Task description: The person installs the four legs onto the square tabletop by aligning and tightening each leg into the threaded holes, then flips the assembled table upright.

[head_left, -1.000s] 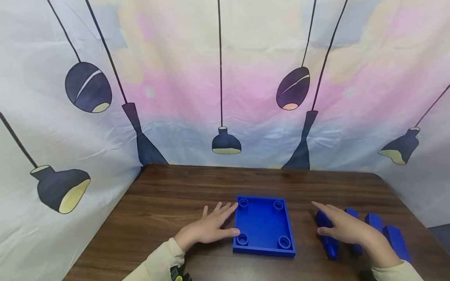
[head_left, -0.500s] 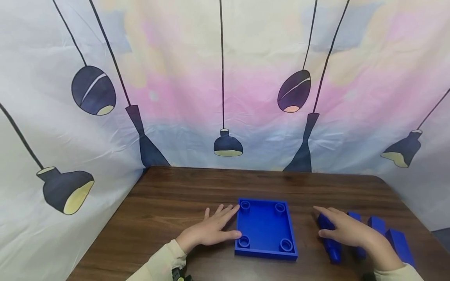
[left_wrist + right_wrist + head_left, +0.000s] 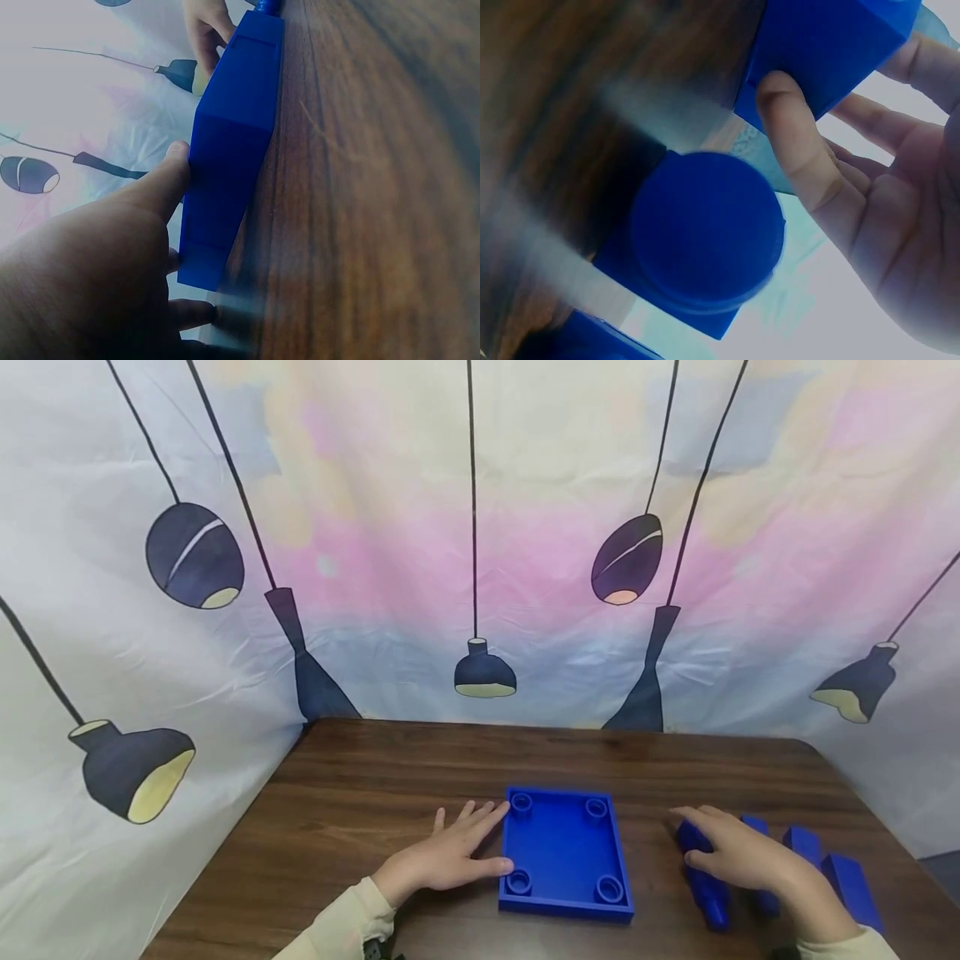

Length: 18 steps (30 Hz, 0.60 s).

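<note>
A blue square panel [image 3: 566, 852] with a raised rim and a round socket at each corner lies on the table. My left hand [image 3: 442, 860] lies at its left side, fingers spread, thumb and index fingertip touching the rim. In the left wrist view the panel [image 3: 225, 135] appears edge-on beside my left hand [image 3: 90, 270]. My right hand [image 3: 738, 852] reaches over a blue leg [image 3: 705, 893] with a rounded end. In the right wrist view, thumb and fingers of my right hand [image 3: 885, 180] hold the leg [image 3: 825, 52] from either side.
More blue legs lie to the right: one [image 3: 767, 903] partly under my right hand, another [image 3: 802, 843] beyond it, and a block-like one [image 3: 851, 889] outermost. The right wrist view shows a leg's round end [image 3: 705, 232] close by. A lamp-printed cloth [image 3: 525, 527] hangs behind the wooden table [image 3: 375, 760].
The whole scene shifts slightly down in the head view. My left hand stays at the panel's edge. My right hand stays on the leg, whose rounded end shifts very slightly right and nearer.
</note>
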Available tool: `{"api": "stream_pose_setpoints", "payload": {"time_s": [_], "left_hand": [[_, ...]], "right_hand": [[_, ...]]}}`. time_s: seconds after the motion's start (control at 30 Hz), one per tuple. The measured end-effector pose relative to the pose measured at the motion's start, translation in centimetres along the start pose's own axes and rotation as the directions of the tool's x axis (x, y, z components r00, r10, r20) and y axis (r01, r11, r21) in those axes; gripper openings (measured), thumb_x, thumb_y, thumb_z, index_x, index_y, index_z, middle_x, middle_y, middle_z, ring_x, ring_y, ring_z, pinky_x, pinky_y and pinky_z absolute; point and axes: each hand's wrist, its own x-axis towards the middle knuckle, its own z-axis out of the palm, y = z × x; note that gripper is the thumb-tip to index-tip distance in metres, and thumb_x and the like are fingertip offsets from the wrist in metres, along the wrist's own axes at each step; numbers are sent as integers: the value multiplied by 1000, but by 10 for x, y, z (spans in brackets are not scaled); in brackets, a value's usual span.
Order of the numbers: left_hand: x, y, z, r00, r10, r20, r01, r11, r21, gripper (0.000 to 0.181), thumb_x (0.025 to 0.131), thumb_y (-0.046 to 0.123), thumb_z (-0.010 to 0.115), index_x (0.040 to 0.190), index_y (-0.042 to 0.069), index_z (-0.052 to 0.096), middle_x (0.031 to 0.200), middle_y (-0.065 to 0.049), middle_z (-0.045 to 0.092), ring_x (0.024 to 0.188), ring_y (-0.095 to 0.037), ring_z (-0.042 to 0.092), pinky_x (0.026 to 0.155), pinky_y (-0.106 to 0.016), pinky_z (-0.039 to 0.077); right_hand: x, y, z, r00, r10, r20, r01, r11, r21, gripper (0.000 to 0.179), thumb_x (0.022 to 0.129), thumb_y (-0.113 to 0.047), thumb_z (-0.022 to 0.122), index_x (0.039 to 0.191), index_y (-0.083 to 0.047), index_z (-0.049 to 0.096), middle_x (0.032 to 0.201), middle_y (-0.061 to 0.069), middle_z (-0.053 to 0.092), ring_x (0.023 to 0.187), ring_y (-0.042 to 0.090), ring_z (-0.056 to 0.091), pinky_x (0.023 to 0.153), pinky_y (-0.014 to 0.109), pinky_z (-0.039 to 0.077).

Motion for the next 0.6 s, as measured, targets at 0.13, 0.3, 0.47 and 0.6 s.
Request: {"api": "stream_pose_setpoints", "payload": {"time_s": [0.13, 0.3, 0.47, 0.6], "left_hand": [[-2, 0, 0, 1000, -5, -3, 5, 1000, -6, 87, 103, 69, 50, 172, 28, 17, 175, -10, 19, 161, -42, 4, 117, -77, -8], [-2, 2, -3, 1000, -6, -6, 6, 1000, -6, 87, 102, 69, 50, 172, 29, 16, 175, -10, 18, 161, -42, 2, 118, -76, -9], [-2, 1, -1, 1000, -4, -4, 4, 1000, -1, 87, 103, 68, 52, 171, 28, 17, 175, -11, 21, 161, -42, 6, 118, -77, -7], [-2, 0, 1, 1000, -2, -6, 2, 1000, -5, 87, 102, 68, 51, 171, 28, 18, 174, -11, 21, 161, -42, 6, 118, -77, -6]], "right_hand": [[-1, -2, 0, 1000, -18, -20, 18, 1000, 16, 56, 93, -12, 77, 143, 4, 58, 145, 44, 46, 132, 65, 46, 96, 71, 48], [-1, -7, -2, 998, -33, -51, 35, 999, 39, 59, 93, -10, 75, 145, 6, 55, 144, 37, 49, 115, 43, 62, 81, 48, 55], [-4, -16, -3, 986, -103, -132, 108, 994, 31, 58, 95, -10, 76, 147, 2, 53, 143, 24, 53, 107, 23, 61, 72, 33, 49], [-5, -26, -6, 952, -176, -250, 186, 982, 18, 54, 94, -5, 76, 144, -3, 55, 141, 20, 54, 84, 8, 57, 65, 29, 48]]}}
